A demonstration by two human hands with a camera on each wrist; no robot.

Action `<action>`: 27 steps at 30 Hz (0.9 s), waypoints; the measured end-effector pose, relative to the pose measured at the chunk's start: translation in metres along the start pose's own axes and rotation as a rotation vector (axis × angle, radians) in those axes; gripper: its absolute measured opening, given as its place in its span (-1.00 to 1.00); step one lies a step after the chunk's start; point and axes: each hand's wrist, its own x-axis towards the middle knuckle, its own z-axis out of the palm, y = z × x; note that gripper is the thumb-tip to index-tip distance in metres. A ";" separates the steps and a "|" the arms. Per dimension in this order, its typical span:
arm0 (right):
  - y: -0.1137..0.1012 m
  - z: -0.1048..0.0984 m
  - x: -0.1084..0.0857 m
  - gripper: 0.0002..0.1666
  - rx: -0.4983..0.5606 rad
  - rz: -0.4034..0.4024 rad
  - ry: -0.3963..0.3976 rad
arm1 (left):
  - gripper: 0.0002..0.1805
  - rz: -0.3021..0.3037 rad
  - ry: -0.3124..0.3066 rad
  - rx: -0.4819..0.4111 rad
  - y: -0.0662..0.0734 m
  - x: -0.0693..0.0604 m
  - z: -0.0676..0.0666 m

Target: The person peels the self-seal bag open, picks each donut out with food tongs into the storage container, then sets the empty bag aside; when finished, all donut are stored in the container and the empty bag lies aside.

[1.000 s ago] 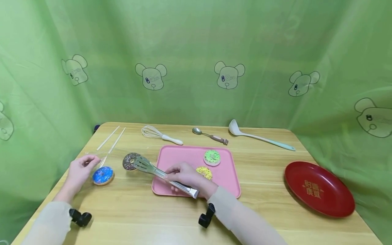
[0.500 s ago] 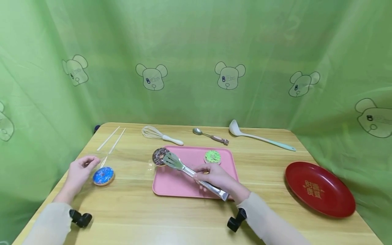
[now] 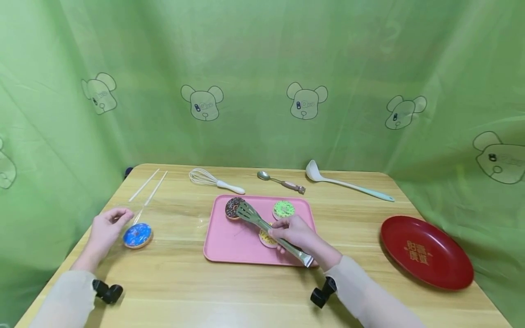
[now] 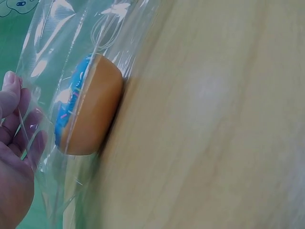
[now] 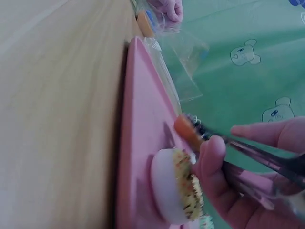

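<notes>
My left hand (image 3: 105, 231) pinches the edge of a clear plastic bag (image 4: 50, 47) at the table's left side. Inside the bag is a blue-iced donut (image 3: 137, 235), its tan side showing in the left wrist view. My right hand (image 3: 298, 234) grips a pair of metal tongs (image 3: 259, 222) by the handle. Between the tips of the tongs is a chocolate donut (image 3: 232, 207) with sprinkles, over the back left of the pink tray (image 3: 223, 250). A yellow donut (image 5: 167, 186) sits on the tray, partly hidden by the tongs and hand. Behind it lies a green donut (image 3: 284, 209).
Along the back lie white chopsticks (image 3: 144, 185), a whisk (image 3: 216, 181), a spoon (image 3: 282, 182) and a ladle (image 3: 348, 183). A red oval plate (image 3: 443, 255) stands at the right. Green curtains (image 3: 254, 141) surround the table.
My right hand has moved rightward with the tongs, carrying the chocolate donut from beside the bag to over the tray. My left hand has stayed in place at the bag.
</notes>
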 end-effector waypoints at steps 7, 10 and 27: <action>-0.008 -0.006 0.002 -0.65 -0.064 0.059 0.008 | -0.66 -0.010 -0.006 -0.018 0.000 -0.001 0.002; -0.009 -0.010 0.000 -0.59 -0.036 0.071 -0.003 | -0.65 -0.018 -0.005 -0.020 0.000 -0.002 0.002; -0.012 -0.029 -0.037 -0.53 -0.112 -0.144 -0.027 | -0.65 -0.017 0.015 -0.009 0.000 -0.001 -0.002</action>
